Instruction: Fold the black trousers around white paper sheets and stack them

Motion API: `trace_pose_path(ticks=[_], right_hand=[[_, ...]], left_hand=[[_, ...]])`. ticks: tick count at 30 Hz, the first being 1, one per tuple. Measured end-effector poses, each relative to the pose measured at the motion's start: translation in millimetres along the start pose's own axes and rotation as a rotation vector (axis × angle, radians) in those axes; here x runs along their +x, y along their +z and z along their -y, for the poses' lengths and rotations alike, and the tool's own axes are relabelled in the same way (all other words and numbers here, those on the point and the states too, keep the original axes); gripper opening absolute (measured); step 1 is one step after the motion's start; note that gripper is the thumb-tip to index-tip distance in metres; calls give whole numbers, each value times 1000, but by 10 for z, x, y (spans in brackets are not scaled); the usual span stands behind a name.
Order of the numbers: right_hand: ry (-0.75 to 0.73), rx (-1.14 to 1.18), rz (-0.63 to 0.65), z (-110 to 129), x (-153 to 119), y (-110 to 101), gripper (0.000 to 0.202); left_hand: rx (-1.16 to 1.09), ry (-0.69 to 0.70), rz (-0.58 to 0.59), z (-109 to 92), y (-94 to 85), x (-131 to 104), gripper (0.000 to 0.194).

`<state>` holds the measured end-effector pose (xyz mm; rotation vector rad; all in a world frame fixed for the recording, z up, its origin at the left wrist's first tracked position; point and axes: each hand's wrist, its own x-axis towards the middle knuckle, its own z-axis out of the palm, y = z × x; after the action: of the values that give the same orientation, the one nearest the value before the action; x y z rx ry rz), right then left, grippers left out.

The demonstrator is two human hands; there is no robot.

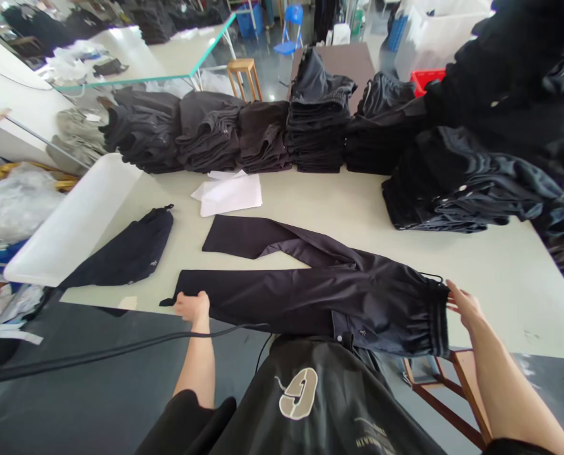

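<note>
Dark trousers [291, 294] lie lengthwise along the near edge of the pale table, legs to the left and the gathered elastic waistband to the right. One leg is spread apart from the other, towards the back. My left hand [192, 307] is closed on the hem of the nearer leg, its fingertips partly hidden. Beside the waistband, my right hand [462, 302] touches the cloth near a thin drawstring loop; some of its fingers are behind the band. A small snap and pocket show on the side nearest me.
Folded dark garments [314, 133] stand in several stacks along the back, with a larger pile [471, 183] at the right. White papers [232, 193] lie behind the trousers. Another dark garment [125, 253] is at the left, by a white board [73, 221]. A dark cable [120, 349] crosses the lower left.
</note>
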<state>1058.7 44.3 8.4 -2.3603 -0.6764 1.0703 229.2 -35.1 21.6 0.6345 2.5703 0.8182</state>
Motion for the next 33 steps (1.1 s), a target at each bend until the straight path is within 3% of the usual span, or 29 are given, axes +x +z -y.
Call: trace_pose_path(ticks=[3,6,8,11,15,19,22,25,27,29,31,33], right_hand=[[84,-18,-39,267,28,145,42],[166,-1,93,440,-65,280,42],[212,71,190,500,-179,338,34],[199,170,226,516,-370,372,23],[-34,208,191,475,-546,391,15],[7,215,143,549,-617,513,8],[72,65,-57,722,-613,669,10],[67,-200,-254,915,-595,803,18],[88,-252,-190,1025,-614,831,23],[129,-217,-25,1109,-667,776,25],[136,-124,87,1158,-737,636,26],[87,51,84,1164,-789,451,21]], left_hand=[[98,182,49,-493,232,207,42],[232,497,227,-1073,593,347,41],[293,633,330,-1419,820,453,44],[427,714,412,-1806,1071,696,52],[672,745,525,-2130,1288,1097,70],[840,757,613,-2332,1442,1376,80],[862,758,620,-2388,1495,1492,77],[724,845,534,-2332,1475,1554,59],[606,884,473,-2250,1408,1574,47],[546,887,447,-2171,1286,1602,41],[542,880,429,-2114,1102,1663,38],[530,871,398,-2062,869,1762,29]])
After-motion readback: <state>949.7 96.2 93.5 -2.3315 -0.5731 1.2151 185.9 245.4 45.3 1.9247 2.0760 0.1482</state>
